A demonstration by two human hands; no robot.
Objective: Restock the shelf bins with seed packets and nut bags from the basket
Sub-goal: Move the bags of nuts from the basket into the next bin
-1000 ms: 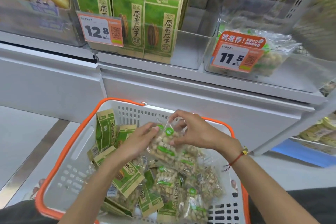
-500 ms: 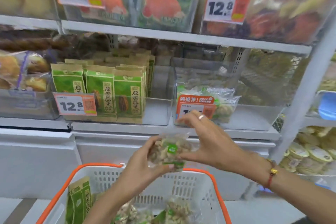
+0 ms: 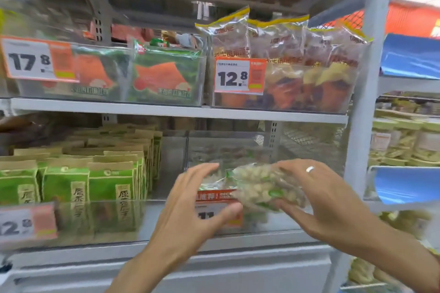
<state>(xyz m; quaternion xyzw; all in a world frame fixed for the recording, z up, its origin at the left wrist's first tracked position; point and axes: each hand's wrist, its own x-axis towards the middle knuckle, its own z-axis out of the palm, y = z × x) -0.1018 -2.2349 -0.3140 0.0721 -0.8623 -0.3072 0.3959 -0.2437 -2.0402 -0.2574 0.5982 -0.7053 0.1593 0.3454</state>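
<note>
**Nut bag held at the front of the clear bin**

The right hand (image 3: 316, 200) grasps a clear nut bag (image 3: 264, 188), fingers curled over its top and thumb under its near edge. The bag sits tilted at the front of a clear bin (image 3: 238, 145) on the lower shelf (image 3: 238, 242), just above the bin's red and white price tag (image 3: 214, 207). A ring (image 3: 310, 169) shows on one finger of that hand.

The left hand (image 3: 190, 207) is spread and released, fingers relaxed, just left of the bag; its thumb lies across the price tag. Whether its fingertips touch the bag cannot be told through the blur.

Inside the clear bin, farther back, more pale nut bags show dimly. To the left on the same shelf stand rows of green and tan seed packets (image 3: 107, 181) in a neighbouring bin, upright and tightly packed, with a 12.8 tag (image 3: 26, 223) at the near left.

On the upper shelf (image 3: 166, 110), a bin on the left holds green packs with orange pictures (image 3: 164, 78) behind a 17.8 tag (image 3: 38, 59). To its right, clear bags with yellow tops (image 3: 285, 54) stand behind another 12.8 tag (image 3: 239, 76). A grey upright post (image 3: 366, 102) borders the shelves on the right.
</note>
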